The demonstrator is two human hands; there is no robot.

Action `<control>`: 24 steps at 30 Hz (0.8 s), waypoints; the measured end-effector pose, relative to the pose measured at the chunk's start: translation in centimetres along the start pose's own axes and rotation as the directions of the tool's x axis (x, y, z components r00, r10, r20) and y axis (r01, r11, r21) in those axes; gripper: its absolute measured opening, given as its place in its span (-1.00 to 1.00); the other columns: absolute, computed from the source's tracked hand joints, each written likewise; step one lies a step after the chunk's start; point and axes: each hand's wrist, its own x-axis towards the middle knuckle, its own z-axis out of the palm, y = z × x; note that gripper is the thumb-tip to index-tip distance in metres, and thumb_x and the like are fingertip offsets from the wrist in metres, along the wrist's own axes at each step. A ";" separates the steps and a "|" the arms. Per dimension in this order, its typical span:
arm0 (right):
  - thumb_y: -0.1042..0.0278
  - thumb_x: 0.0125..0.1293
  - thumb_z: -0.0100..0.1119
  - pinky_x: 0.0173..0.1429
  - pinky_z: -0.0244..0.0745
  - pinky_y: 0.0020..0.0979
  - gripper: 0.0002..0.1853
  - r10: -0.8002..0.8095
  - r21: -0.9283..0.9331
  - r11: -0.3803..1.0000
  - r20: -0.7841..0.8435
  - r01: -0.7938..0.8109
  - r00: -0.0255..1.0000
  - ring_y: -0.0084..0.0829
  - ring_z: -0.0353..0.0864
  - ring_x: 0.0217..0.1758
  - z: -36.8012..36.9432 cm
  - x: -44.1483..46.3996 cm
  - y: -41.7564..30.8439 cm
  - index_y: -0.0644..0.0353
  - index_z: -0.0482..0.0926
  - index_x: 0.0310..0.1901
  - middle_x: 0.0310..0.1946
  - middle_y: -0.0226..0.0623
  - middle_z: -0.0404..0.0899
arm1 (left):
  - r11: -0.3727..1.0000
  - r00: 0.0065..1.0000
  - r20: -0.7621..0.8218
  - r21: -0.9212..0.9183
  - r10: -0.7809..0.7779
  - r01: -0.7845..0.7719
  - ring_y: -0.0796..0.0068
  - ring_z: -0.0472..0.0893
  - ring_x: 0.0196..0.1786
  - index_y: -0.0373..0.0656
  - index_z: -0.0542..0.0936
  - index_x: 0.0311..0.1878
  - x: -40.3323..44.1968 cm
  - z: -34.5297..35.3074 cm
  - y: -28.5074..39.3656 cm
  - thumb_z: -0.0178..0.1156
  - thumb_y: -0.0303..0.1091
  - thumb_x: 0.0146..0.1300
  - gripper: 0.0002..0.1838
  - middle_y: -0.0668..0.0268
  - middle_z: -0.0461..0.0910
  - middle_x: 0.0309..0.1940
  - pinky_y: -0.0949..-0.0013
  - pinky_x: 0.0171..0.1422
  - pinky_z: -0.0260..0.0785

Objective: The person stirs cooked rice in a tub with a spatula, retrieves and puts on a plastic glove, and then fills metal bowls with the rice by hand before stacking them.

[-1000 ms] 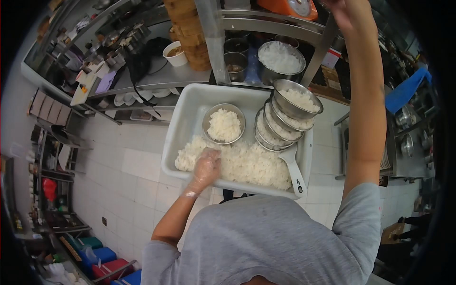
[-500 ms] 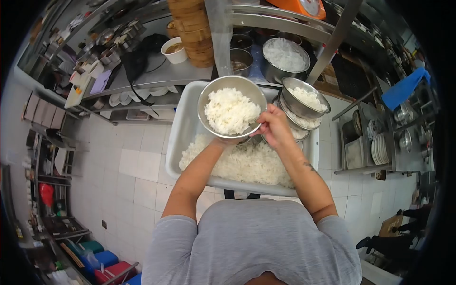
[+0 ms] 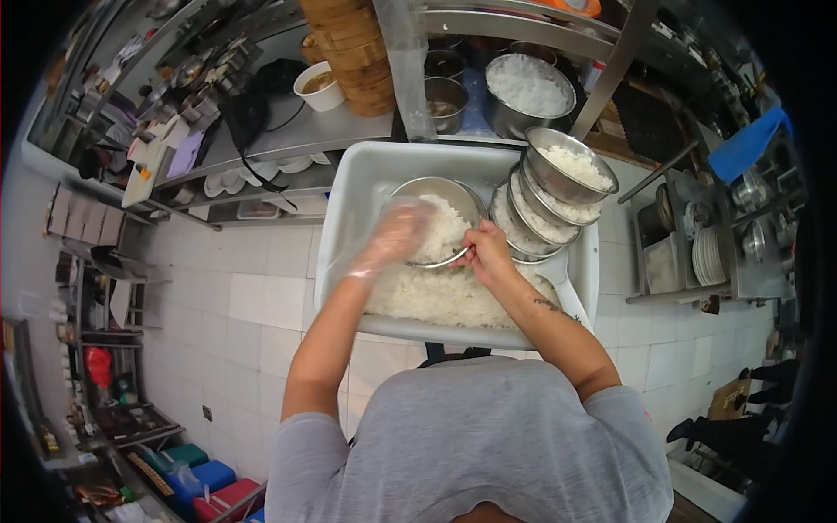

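A round metal bowl point(image 3: 427, 186) with cooked rice point(image 3: 446, 234) in it sits low inside a grey plastic tub point(image 3: 356, 183). My right hand point(image 3: 484, 254) pinches the bowl's near right rim between thumb and fingers. Over the left part of the bowl is my left hand point(image 3: 397, 234), in a clear plastic glove; motion smears its fingers. Loose rice point(image 3: 436, 296) covers the tub's near side. Right of the bowl, a leaning stack of rice-filled metal bowls point(image 3: 571, 179) stands in the tub. A white rice paddle point(image 3: 565, 283) lies beside my right forearm.
Behind the tub is a steel shelf with a large pot of white rice point(image 3: 530, 87) and smaller metal pots point(image 3: 445, 105). Bamboo steamers point(image 3: 349, 52) and a white tub point(image 3: 319, 87) stand on the left counter. Plates point(image 3: 711, 257) fill a rack at right.
The bowl has been lowered from above the tub into it. My left hand has moved from beneath the bowl to over its left side. My right hand keeps the rim.
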 end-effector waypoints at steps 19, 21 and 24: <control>0.23 0.36 0.12 -0.23 0.64 -0.33 -0.68 0.285 -0.571 0.803 0.112 -0.173 0.952 -0.33 0.62 -0.29 1.1 -2.0 -0.8 0.29 0.40 -0.02 -0.31 -0.16 0.53 | 0.865 0.950 0.246 0.500 -0.192 0.045 0.03 0.42 0.27 0.28 0.53 0.19 1.3 1.0 0.4 0.21 -0.43 0.04 -0.42 0.12 0.30 0.36 -0.06 0.31 0.19; 0.17 0.36 0.09 -0.29 0.60 -0.39 -0.66 0.246 -0.541 0.839 0.289 -0.054 0.925 -0.41 0.61 -0.32 -1.2 -4.5 -5.2 0.30 0.42 -0.04 -0.31 -0.22 0.52 | 0.914 0.990 0.121 0.404 -0.074 0.019 0.05 0.42 0.27 0.15 0.53 0.19 0.7 0.0 0.5 0.21 -0.46 0.02 -0.42 0.07 0.31 0.34 -0.02 0.32 0.20; 0.22 0.34 0.06 -0.46 0.60 -0.41 -0.72 -0.205 -0.389 0.901 0.006 0.191 0.979 -0.45 0.59 -0.47 -5.0 -8.4 -12.1 0.28 0.45 -0.10 -0.43 -0.22 0.56 | 0.918 0.941 -0.115 0.209 -0.319 0.337 0.04 0.40 0.27 -0.07 0.48 0.23 -0.6 -2.8 -0.1 0.15 -0.46 0.10 -0.47 -0.01 0.31 0.32 0.05 0.35 0.18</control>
